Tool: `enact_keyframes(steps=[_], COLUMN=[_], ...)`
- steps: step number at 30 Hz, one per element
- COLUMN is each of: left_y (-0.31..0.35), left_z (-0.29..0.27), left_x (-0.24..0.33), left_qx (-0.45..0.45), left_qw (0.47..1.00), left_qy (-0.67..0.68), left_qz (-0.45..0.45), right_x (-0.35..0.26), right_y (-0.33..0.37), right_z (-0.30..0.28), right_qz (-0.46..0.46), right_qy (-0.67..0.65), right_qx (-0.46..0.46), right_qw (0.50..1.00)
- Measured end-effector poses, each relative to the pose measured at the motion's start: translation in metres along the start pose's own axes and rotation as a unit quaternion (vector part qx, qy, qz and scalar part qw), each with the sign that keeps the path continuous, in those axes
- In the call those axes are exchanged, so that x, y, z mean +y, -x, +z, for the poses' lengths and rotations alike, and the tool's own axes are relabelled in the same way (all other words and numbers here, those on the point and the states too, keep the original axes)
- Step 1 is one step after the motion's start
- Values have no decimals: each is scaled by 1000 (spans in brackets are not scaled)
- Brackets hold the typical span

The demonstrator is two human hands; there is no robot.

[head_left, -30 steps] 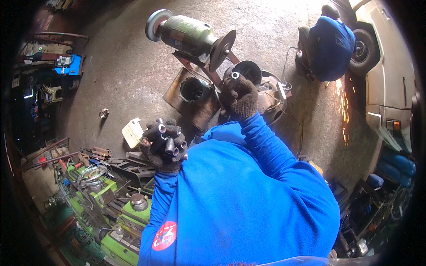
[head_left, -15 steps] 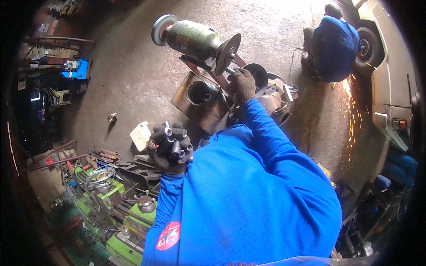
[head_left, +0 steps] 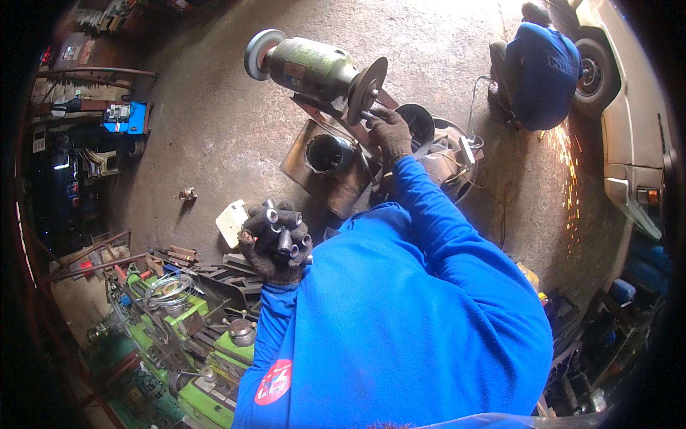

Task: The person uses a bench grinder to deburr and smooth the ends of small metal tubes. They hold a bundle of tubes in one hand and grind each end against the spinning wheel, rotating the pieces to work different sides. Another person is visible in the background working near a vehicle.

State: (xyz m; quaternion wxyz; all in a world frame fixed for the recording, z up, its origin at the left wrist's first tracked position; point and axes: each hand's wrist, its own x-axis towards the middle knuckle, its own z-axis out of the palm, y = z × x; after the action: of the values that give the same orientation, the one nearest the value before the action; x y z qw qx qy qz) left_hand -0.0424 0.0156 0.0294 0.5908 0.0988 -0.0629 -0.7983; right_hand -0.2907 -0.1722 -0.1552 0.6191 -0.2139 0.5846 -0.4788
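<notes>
with twelve straight ahead of the worker, the right hand in a dark brown knitted glove [head_left: 391,134] is at twelve o'clock, its grip pinched on one short grey metal tube [head_left: 369,116], which pokes toward ten o'clock at the large brown round disc [head_left: 361,98] of a grinder (whether they touch, i can't tell from here). at ten o'clock the left hand, gloved alike [head_left: 269,266], has its grip curled round a bundle of short dark metal tubes [head_left: 285,239]. each piece looks light alone, stiff, hard to break, perhaps slick along its side; i'd hold one by its rear half, fingertips clear of the disc. at eleven o'clock a dark open-mouthed metal cylinder [head_left: 347,151] gapes, its inside too dark to read; just beside the right hand, toward two o'clock, a round black can [head_left: 421,123] is equally unreadable.
</notes>
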Motion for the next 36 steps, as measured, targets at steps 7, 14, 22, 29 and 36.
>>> enact_keyframes(steps=[7,14,22,29,36], left_y=[0,-1,-4,0,6], left_z=[5,10,9,5,-4], left_x=[4,1,-6,-2,1], left_qx=[31,46,25,35,30], left_qw=[997,995,998,996,999], left_qy=[-72,-83,-37,-73,-34], left_qz=[8,24,44,36,26], right_x=[3,-6,4,21,24], right_y=[-4,-1,-7,-13,-18], right_z=[-1,0,-1,-4,3], right_qz=[-21,22,16,-27,-34], right_qy=[-1,2,-3,47,35], right_qx=[-22,-13,-6,-11,3], right_qw=[1000,1000,1000,998,999])
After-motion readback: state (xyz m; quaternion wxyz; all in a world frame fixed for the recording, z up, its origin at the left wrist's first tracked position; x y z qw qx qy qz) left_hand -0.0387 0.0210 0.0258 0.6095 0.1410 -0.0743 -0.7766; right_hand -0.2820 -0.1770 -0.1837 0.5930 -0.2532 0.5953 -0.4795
